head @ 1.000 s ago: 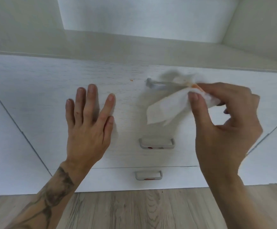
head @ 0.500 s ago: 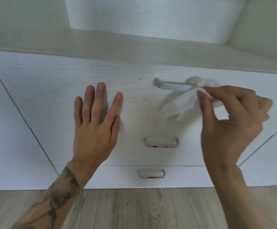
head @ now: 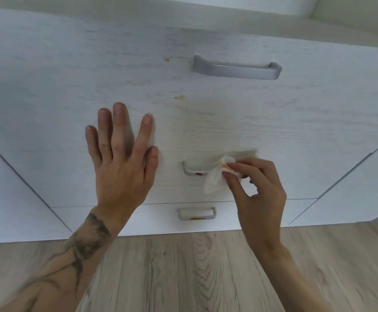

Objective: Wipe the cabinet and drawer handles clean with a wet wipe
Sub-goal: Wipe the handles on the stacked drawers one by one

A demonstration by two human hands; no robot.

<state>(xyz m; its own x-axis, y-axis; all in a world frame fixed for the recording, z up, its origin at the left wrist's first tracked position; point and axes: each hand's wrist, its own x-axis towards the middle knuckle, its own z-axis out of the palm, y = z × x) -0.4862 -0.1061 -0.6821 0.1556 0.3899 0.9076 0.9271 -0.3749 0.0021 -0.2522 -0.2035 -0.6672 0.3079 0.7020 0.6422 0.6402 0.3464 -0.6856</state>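
White drawer front (head: 251,122) ahead. We pinch limp, stained wipe (head: 215,179) in right hand (head: 257,192) at middle handle (head: 193,171); soft, so grip bunched. Left hand (head: 120,163) flat, empty.

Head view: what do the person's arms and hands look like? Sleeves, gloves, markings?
Both arms are bare: no sleeves, gloves, watch or rings visible. The left forearm carries a dark, branching tattoo running from the wrist toward the elbow. The left hand has a small orange smear on one finger; its nails are short. The right hand and right forearm show no markings. Their fingers are uncovered.
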